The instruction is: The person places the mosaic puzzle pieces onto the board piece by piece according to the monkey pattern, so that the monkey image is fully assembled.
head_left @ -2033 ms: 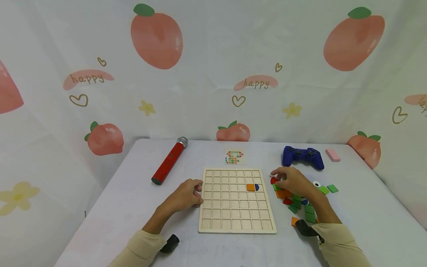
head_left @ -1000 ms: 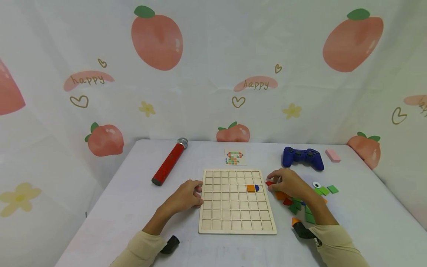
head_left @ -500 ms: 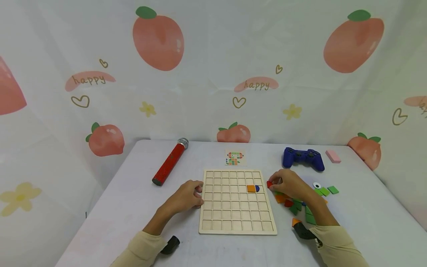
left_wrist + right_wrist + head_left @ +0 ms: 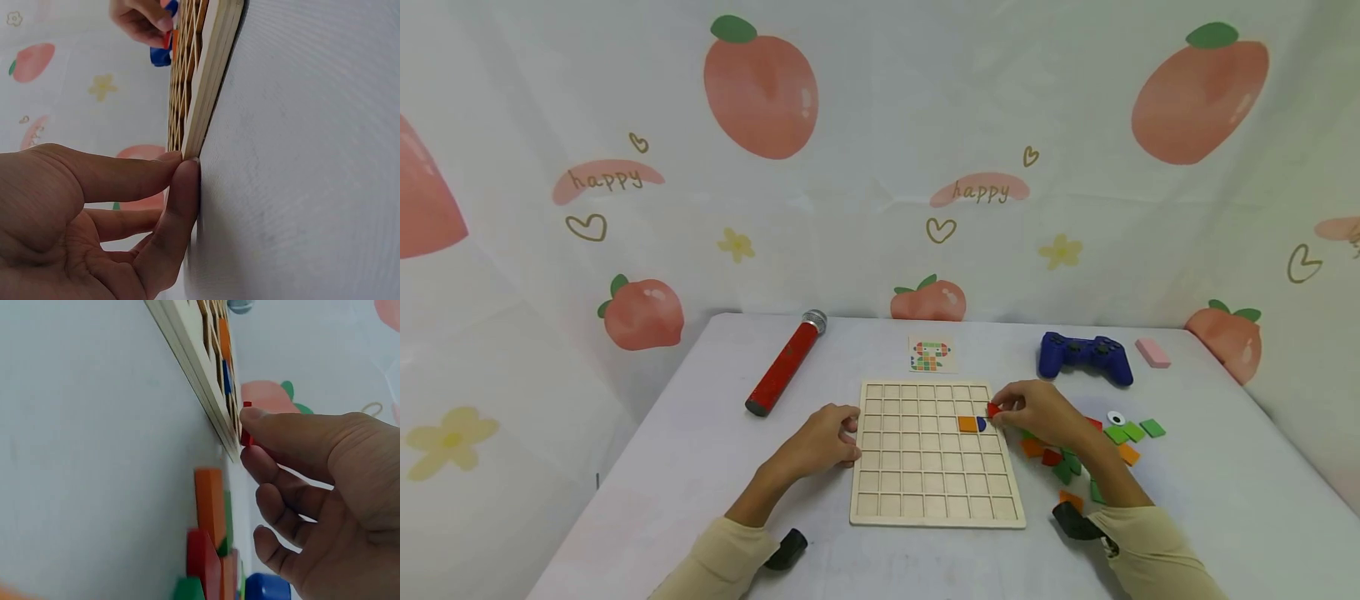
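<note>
A pale wooden grid board lies on the table. My left hand holds its left edge, and in the left wrist view the thumb and index finger pinch that rim. At the board's upper right edge, my right hand pinches a small red tile between thumb and index finger; the other fingers curl loosely. An orange square tile and a blue half-round tile sit side by side in the grid, just left of the red one.
Loose green, orange and red tiles lie right of the board, partly under my right forearm, with a round eye tile nearby. Behind stand a pattern card, a blue game controller, a pink block and a red microphone.
My right hand has picked the red tile from the pile and moved left with it, onto the board's right edge. The left hand stays at the board's left rim.
</note>
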Demonstrator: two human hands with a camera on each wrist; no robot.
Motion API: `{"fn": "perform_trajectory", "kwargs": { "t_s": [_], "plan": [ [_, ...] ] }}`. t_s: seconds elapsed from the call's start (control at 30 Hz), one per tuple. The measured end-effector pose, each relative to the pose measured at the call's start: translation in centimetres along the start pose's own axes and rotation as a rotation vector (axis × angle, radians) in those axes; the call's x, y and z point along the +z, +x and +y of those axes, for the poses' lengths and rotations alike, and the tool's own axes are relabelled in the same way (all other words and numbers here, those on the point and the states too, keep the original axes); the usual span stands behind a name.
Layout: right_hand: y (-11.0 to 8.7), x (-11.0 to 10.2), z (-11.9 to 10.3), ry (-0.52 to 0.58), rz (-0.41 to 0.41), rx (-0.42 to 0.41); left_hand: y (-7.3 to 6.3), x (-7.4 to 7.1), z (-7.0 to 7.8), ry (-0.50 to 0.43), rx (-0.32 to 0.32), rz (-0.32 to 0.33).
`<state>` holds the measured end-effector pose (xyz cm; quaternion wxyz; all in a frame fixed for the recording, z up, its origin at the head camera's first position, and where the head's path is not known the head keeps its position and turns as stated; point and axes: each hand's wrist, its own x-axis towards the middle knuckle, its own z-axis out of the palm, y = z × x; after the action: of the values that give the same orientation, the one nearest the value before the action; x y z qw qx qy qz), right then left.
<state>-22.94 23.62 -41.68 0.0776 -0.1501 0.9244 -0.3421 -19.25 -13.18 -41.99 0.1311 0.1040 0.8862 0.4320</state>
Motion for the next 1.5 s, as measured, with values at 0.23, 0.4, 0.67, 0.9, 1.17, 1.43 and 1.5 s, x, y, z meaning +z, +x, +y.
{"fn": "perform_trajectory", "kwargs": {
  "t_s": [0.23, 0.4, 0.67, 0.9, 1.17, 1.43, 1.5],
  "plan": [
    [1.2, 0.9, -1.0, -0.004, -0.001, 0.019, 0.0, 0.0, 0.2, 0.001, 0.0, -0.001],
    [2.1, 1.4, -1.8, -0.015, -0.006, 0.02, 0.0, -0.1, 0.2, -0.008, 0.004, -0.001],
    [3.0, 1.9, -2.6, -0.026, -0.021, -0.024, 0.0, -0.1, 0.2, -0.008, -0.005, 0.005],
    [3.1, 2.2, -2.8, -0.027, -0.019, -0.014, -0.1, -0.1, 0.1, -0.022, -0.005, -0.004],
    [3.0, 2.2, -2.9, -0.022, -0.018, -0.014, -0.1, -0.1, 0.1, -0.019, -0.008, -0.002],
    [2.5, 1.8, -2.9, -0.019, -0.006, -0.027, -0.1, -0.1, 0.1, -0.012, -0.006, -0.004],
    [2.3, 1.6, -2.8, -0.01, 0.002, -0.033, -0.1, -0.1, 0.1, -0.011, -0.005, -0.003]
  ]
}}
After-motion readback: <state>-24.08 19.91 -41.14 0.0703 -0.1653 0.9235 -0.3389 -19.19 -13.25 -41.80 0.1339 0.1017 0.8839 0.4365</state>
